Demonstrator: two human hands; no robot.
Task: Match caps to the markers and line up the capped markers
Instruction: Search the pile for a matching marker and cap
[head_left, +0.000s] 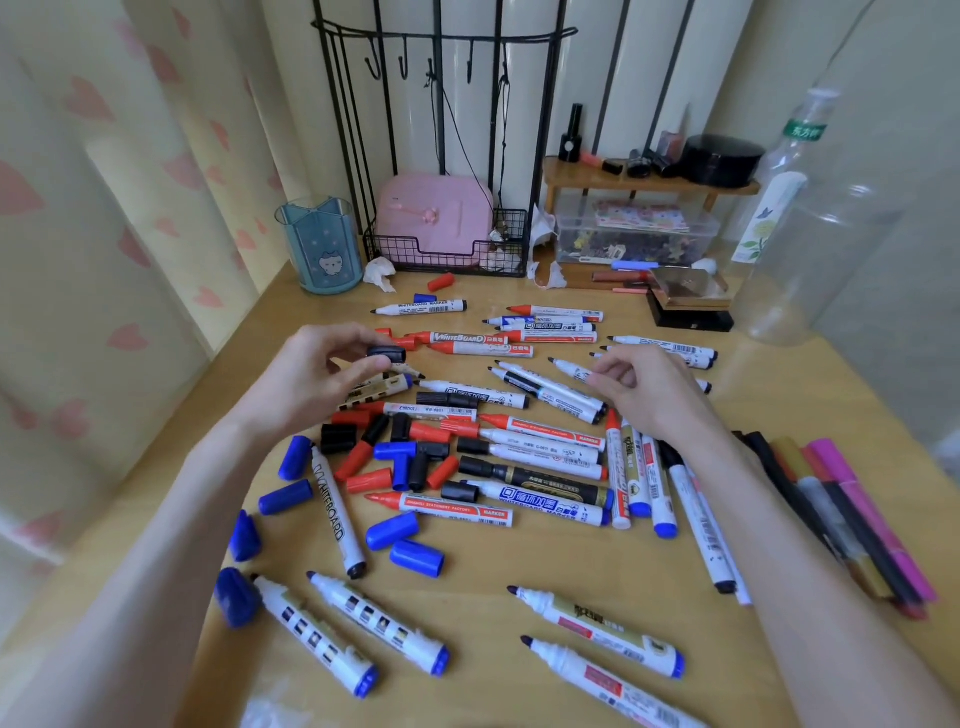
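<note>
Head view shows a black cap (387, 354) pinched between the thumb and fingertips of the left hand (317, 374), held just above the far side of the heap. The right hand (649, 395), fingers loosely curled, reaches to a black-tipped marker (569, 369) lying uncapped; whether it already grips the barrel I cannot tell. To cap it well, check tip colour and barrel make against the cap — several brands lie mixed here — then lift the marker free and push the cap straight on until it seats. Loose caps (395, 457) in red, blue and black lie scattered on the wooden table (478, 608).
</note>
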